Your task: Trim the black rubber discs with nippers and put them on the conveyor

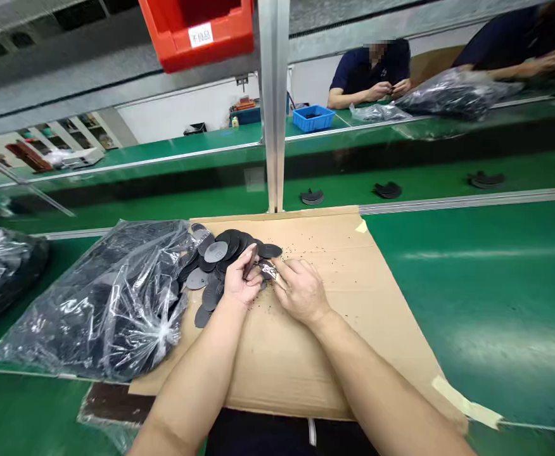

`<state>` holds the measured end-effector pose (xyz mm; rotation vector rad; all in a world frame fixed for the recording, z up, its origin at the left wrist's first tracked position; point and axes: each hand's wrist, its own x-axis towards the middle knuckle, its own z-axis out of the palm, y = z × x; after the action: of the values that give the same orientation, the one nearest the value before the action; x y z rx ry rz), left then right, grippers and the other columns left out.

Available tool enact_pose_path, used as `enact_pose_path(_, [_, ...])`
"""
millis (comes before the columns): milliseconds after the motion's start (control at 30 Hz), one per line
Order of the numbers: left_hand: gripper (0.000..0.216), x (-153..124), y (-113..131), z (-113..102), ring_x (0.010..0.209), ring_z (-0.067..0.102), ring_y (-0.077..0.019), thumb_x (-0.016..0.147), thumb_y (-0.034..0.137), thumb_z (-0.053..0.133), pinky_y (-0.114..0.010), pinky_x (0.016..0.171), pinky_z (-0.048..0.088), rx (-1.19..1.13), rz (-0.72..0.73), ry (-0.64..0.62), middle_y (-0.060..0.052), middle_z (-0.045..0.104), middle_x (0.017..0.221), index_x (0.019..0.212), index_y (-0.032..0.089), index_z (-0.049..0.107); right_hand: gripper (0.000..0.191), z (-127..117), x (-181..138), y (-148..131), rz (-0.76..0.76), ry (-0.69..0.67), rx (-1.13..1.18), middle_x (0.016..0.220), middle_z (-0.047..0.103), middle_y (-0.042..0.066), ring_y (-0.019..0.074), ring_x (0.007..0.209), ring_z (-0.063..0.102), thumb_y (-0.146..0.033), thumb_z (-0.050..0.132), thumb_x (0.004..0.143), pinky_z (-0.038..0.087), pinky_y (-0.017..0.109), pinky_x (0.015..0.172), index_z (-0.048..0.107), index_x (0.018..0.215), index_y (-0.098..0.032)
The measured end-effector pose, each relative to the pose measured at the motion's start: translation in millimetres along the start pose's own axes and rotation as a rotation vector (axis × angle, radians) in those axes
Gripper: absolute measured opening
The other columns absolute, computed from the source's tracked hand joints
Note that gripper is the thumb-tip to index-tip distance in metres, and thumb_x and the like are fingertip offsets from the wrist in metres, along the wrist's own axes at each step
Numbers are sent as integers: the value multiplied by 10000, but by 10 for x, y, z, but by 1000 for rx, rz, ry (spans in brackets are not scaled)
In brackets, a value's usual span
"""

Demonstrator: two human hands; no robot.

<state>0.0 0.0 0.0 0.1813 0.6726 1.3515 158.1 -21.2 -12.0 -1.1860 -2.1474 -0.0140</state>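
I am at a green workbench [486, 285], both bare forearms stretched forward over a sheet of brown cardboard [301, 354]. My left hand [240, 282] pinches a thin dark disc [250, 261], tilted up on edge between thumb and fingers. My right hand [303, 290], just beside it on the right, is curled around a small tool [268, 270] with a black-and-white patterned surface; my fingers hide much of it, so I cannot tell its exact kind. The tool is close to the disc, but whether they touch is unclear.

Just beyond and to the left of my hands, a loose pile of black oval discs [215, 252] overlaps on the cardboard, beside a large clear plastic bag [101, 310] of dark pieces. Small black crumbs [315, 250] dot the cardboard to the right and far side. A second filled bag [2, 269] lies at the far left.

Above, a red bin [201, 47] with a white label is left of a metal post [274, 107]. Beyond are curved black parts [312, 197] on a green surface, a blue basket [313, 118] and a co-worker in a dark shirt [372, 73].
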Motion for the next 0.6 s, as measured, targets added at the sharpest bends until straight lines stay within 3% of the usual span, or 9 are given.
enact_pose_path(600, [249,-36,-5,14,302,275,-21,834,101,486,-130,282,172,92,13,3,15,601,591,1037,158,620,416,-29,23,-23,84,-111,-70,937,638,64,236,883,510,-225,590,841,358,333,814,599,1255,-188])
